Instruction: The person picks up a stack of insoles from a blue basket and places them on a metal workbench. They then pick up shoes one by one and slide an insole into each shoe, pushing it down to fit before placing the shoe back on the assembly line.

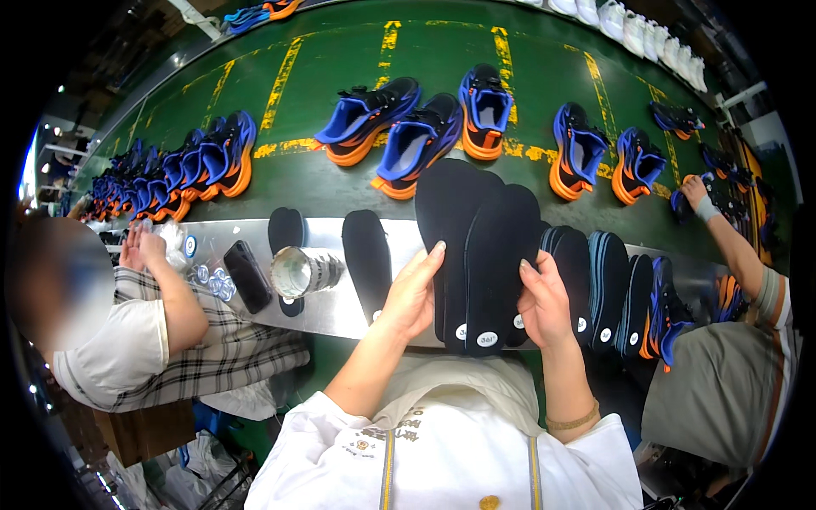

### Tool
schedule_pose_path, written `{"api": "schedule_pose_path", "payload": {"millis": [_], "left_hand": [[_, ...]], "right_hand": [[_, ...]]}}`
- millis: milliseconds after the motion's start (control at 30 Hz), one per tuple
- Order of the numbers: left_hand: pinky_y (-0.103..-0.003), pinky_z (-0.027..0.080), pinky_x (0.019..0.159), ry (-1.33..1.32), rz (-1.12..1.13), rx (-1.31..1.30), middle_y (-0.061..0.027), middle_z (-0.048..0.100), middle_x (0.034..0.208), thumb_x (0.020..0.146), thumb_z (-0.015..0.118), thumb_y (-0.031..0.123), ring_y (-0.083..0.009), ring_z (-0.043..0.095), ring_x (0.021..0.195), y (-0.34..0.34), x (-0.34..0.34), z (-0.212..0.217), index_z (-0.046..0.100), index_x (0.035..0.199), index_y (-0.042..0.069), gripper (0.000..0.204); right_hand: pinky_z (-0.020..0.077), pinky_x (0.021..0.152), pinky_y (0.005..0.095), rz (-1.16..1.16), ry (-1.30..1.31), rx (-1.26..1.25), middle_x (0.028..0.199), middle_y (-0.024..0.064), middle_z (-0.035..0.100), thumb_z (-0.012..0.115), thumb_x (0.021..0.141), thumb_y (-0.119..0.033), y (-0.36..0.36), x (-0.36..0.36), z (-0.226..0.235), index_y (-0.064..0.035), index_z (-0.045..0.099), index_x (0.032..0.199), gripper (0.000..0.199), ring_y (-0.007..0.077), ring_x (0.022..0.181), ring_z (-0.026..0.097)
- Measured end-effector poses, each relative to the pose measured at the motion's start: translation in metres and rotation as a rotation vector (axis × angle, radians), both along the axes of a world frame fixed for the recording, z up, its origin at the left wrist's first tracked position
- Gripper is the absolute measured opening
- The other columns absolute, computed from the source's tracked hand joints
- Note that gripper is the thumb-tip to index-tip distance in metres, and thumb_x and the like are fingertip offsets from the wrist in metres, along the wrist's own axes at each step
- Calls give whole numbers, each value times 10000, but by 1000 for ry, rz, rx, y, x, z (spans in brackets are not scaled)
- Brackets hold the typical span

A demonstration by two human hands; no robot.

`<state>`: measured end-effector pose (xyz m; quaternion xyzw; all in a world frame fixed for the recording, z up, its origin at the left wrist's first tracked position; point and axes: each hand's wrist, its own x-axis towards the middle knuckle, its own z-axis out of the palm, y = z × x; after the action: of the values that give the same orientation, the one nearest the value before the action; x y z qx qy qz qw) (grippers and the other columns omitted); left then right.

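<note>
At the near edge of the metal shelf [340,314], the left hand [412,293] and right hand [544,302] each close around black insoles [476,246], held upright and fanned. Beyond them, blue-and-orange shoes [416,136] sit on the green conveyor belt [323,68].

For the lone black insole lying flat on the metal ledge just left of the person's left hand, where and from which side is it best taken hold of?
Probably by its near heel end, coming from the person's side. The flat black foam insole lies lengthwise, toe toward the green conveyor belt, on the metal ledge. Its near end is closest to the left hand, so fingers could pinch that thin edge.
</note>
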<state>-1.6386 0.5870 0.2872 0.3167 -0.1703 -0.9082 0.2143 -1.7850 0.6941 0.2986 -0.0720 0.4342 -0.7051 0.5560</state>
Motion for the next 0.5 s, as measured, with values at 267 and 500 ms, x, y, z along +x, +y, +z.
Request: {"api": "schedule_pose_path", "payload": {"millis": [267,500], "left_hand": [[-350,475,841,-60,160,-85,-116,550,1075,892,490,221,-210,554,983,2,6,-10,460,1101,25,288],[-335,472,848,-127,239,-121,-95,572,1071,916,437,212,-201,569,975,-3,23,-28,464,1132,32,283]], "right_hand": [[385,426,149,-368,266,150,801,14,579,552,855,-97,47,-68,-19,-44,459,1033,208,11,524,482],[351,464,151,-312,636,599,798,8,600,608,820,-120,95,-121,-58,24,538,1061,290,0,566,466]]}}
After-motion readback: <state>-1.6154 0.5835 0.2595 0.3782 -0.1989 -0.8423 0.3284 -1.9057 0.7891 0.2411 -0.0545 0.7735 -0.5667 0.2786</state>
